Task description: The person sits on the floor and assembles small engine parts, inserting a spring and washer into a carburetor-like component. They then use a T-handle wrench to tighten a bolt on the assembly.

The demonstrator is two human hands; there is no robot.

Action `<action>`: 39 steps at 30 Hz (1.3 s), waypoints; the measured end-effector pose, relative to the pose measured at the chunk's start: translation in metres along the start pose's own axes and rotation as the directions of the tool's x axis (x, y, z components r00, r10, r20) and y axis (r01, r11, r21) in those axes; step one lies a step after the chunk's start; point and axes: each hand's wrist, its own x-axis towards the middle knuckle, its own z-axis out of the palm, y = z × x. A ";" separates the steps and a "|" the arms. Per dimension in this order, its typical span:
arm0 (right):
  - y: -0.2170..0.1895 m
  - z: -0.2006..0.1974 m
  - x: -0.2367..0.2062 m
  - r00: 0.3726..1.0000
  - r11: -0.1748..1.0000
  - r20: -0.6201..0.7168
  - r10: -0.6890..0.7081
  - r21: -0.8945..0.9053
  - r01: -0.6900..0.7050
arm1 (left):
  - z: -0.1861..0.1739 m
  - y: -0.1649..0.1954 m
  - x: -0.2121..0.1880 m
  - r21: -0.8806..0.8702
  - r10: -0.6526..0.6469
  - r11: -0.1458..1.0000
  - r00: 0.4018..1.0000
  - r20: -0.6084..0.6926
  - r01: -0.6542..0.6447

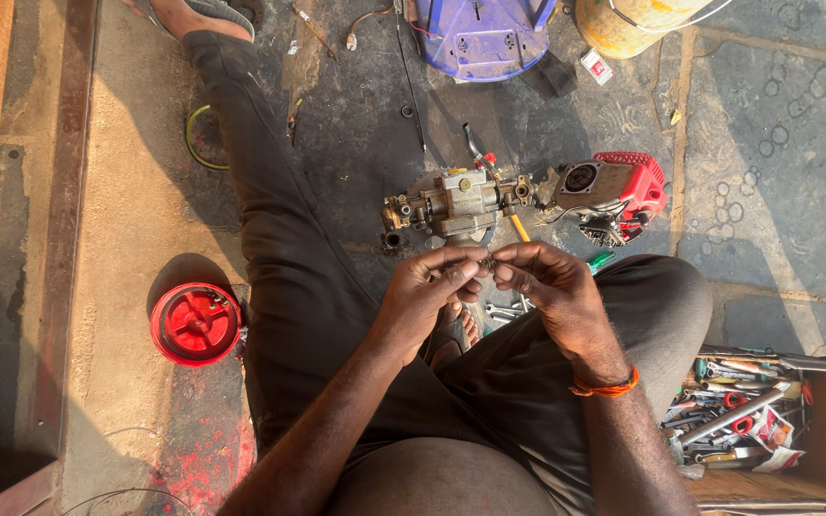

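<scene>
Metal, small and dull, sits pinched between our two sets of fingertips: a tiny part (488, 261) held up over our lap, too small to say what kind. Our left hand (427, 291) curls around it from one side, thumb and forefinger closed on it; our right hand (552, 287) meets it from the other, fingers also pinched, so the piece is steadied at both ends, probably for close work. An orange band (606, 387) circles the right wrist.

Just beyond the hands, on the stone floor (776, 172), lies a grey pump (456, 203) joined to a small red engine (619, 194), within easy reach. A few loose bits (507, 310) lie by our foot, near the hands. To our right, an open toolbox (743, 411) is full of spanners and pliers. Well off to the left rests a red round cover (195, 323). Farther out stand a purple stool (485, 33) and a yellow can (635, 24).
</scene>
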 end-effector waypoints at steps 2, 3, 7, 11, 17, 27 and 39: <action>-0.001 -0.001 0.000 1.000 1.000 -0.009 0.028 0.012 -0.028 | 0.002 0.003 -0.001 0.064 0.010 0.998 1.000 -0.012 -0.010; -0.001 0.000 -0.001 0.999 0.999 -0.014 0.043 0.019 -0.042 | 0.003 0.004 -0.002 0.091 0.003 0.996 1.000 -0.024 -0.001; -0.002 0.001 -0.001 1.000 1.000 -0.011 0.017 -0.019 -0.017 | 0.005 0.004 -0.002 0.152 0.068 0.986 0.998 -0.003 -0.066; -0.004 0.002 -0.001 1.000 0.998 0.003 0.012 -0.055 -0.011 | 0.004 0.005 -0.001 0.209 0.017 0.978 0.999 -0.027 -0.011; -0.006 0.004 -0.001 0.999 0.998 0.029 0.027 -0.049 -0.025 | 0.002 0.001 -0.001 0.220 -0.005 0.975 0.999 -0.037 0.013; -0.006 0.001 -0.002 0.998 0.997 0.055 0.027 -0.069 -0.023 | 0.001 -0.009 0.004 0.178 -0.014 0.984 0.998 -0.068 0.026; 0.010 -0.010 -0.001 0.999 1.000 0.046 -0.005 0.024 0.004 | 0.002 -0.023 0.007 -0.020 -0.016 1.000 0.995 -0.100 0.014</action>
